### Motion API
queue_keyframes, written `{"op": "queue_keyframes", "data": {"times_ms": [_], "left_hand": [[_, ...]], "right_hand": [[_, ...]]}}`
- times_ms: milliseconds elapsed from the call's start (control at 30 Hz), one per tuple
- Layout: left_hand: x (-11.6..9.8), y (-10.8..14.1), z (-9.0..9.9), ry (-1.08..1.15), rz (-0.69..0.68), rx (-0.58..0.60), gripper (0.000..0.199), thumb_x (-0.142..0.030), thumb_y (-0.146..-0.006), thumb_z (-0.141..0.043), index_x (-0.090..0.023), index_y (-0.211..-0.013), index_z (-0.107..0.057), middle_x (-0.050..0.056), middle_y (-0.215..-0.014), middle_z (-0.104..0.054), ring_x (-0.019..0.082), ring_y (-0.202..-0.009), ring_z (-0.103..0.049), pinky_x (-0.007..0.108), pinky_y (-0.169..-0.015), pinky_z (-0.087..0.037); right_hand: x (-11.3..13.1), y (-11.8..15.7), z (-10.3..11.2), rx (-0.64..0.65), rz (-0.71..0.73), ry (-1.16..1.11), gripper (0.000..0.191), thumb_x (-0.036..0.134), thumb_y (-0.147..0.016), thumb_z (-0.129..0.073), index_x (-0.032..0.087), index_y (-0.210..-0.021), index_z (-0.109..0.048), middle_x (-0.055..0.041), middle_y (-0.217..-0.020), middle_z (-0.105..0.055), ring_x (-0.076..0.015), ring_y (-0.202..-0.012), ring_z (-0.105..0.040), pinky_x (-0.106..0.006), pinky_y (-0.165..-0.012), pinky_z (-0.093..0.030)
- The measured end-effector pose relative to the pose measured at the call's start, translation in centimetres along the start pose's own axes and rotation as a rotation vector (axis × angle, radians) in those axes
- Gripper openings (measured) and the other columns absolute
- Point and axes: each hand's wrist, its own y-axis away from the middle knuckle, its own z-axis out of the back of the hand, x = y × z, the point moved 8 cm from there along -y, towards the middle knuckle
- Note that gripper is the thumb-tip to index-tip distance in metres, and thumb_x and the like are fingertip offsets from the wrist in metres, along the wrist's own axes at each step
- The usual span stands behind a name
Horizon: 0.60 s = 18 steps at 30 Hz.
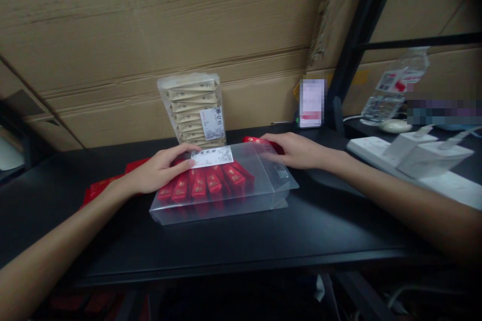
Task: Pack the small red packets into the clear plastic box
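A clear plastic box (pixel 222 205) lies on its side on the black table, with several red packets (pixel 214 180) in a row inside and a white label (pixel 213 156) on its upper face. My left hand (pixel 160 168) grips the box at its left end, its thumb and fingers over the top near the label. At the right end of the box, my right hand (pixel 291 150) is closed on a red packet (pixel 253 139), partly hidden by the fingers. More red packets (pixel 101 188) lie behind my left forearm.
Behind stands a clear box of beige packets (pixel 194 98) against cardboard (pixel 248 90). A phone (pixel 312 103) leans at the back right. Farther right are a water bottle (pixel 395 85), a power strip (pixel 367 148) with white chargers (pixel 433 153), and a black metal frame (pixel 354 40).
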Motion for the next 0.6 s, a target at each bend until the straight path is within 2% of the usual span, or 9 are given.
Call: {"op": "queue_keyframes", "data": {"times_ms": [267, 600], "left_hand": [[-0.03, -0.06, -0.01, -0.015, 0.0, -0.003, 0.044, -0.046, -0.106, -0.046, -0.022, -0.141, -0.054, 0.01, -0.142, -0.063, 0.027, -0.125, -0.062, 0.042, -0.106, -0.048], [0.1, 0.0, 0.0, -0.006, -0.015, 0.0, 0.042, -0.045, -0.107, -0.047, -0.024, -0.143, -0.054, 0.007, -0.143, -0.062, 0.026, -0.125, -0.062, 0.04, -0.106, -0.048]], "right_hand": [[-0.11, 0.0, -0.02, 0.006, -0.015, 0.021, 0.033, 0.041, -0.1, -0.057, 0.021, -0.125, -0.064, -0.0089, -0.109, -0.075, -0.0235, -0.091, -0.071, -0.034, -0.078, -0.052], [-0.16, 0.05, -0.04, 0.009, -0.006, 0.026, 0.034, 0.043, -0.1, -0.058, 0.021, -0.125, -0.064, -0.0096, -0.112, -0.074, -0.0242, -0.094, -0.07, -0.035, -0.08, -0.052]]}}
